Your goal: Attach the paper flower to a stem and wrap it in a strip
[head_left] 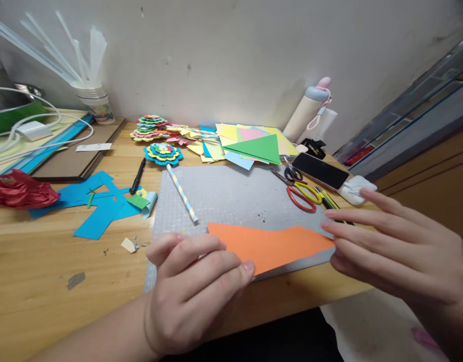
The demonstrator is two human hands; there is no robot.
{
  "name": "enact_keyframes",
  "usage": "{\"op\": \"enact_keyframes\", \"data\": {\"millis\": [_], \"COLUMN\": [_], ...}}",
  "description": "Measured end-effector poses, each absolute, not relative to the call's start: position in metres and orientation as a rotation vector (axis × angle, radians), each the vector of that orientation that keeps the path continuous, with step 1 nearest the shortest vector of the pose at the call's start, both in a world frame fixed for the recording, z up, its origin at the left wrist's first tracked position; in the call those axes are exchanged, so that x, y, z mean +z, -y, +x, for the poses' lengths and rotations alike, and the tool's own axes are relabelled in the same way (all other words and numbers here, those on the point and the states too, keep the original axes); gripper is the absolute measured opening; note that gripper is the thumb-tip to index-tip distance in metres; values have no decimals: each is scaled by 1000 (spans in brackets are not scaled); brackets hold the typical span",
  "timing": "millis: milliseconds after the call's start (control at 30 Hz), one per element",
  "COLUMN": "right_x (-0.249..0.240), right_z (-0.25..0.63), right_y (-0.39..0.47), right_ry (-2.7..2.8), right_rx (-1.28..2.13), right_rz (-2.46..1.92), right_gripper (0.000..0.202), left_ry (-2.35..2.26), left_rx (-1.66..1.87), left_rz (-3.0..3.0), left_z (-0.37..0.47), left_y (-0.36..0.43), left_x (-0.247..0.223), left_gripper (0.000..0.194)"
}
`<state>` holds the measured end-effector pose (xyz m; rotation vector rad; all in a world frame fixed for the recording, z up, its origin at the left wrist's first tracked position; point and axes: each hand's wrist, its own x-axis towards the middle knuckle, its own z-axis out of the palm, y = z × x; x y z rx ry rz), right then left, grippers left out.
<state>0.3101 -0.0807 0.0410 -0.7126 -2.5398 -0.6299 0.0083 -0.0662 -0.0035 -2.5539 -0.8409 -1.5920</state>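
An orange sheet of paper is held up over the near edge of the grey cutting mat. My left hand grips its left part, with the thumb pressed on the near edge and the fingers curled. At the paper's pointed right end, my right hand pinches the tip between thumb and fingers, its upper fingers stretched out. Beyond the paper lies a paper flower in blue, yellow and green layers, its striped straw stem resting on the mat.
Scissors with red and yellow handles lie at the mat's right, near a phone. Coloured paper sheets are piled at the back. Blue paper strips and a black pen lie left. A bottle stands against the wall.
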Motion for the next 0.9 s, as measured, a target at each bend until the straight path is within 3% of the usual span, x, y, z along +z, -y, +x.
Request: {"op": "enact_keyframes", "data": {"millis": [167, 233, 300, 333, 400, 567, 667, 900], "right_x": [34, 28, 21, 17, 11, 3, 3, 2], "right_z": [327, 316, 298, 288, 268, 238, 232, 215], "right_y": [81, 83, 83, 81, 74, 49, 39, 40], "right_ry": [2081, 1739, 1592, 1541, 1468, 1299, 1298, 1378], "right_rx": [-452, -116, 344, 571, 964, 1216, 1445, 1713], "right_rz": [-1031, -1263, -1222, -1160, -1099, -1245, -1292, -1289], "right_gripper": [15, 13, 12, 22, 48, 26, 27, 27], "left_ry": [1130, 1284, 1522, 1680, 1996, 2305, 2233, 2224], "left_rx": [-1854, -2099, -2306, -2349, -2297, -1814, -1565, -1550], "left_rz": [-2618, -2718, -2787, -2795, -2787, -2939, -3046, -3091], "left_z": [5, 7, 10, 12, 15, 17, 17, 20], "left_y": [63, 59, 53, 51, 46, 44, 44, 40], "left_x": [0, -5, -12, -15, -21, -21, -18, -19], "left_gripper": [14, 11, 9, 8, 8, 13, 14, 17]}}
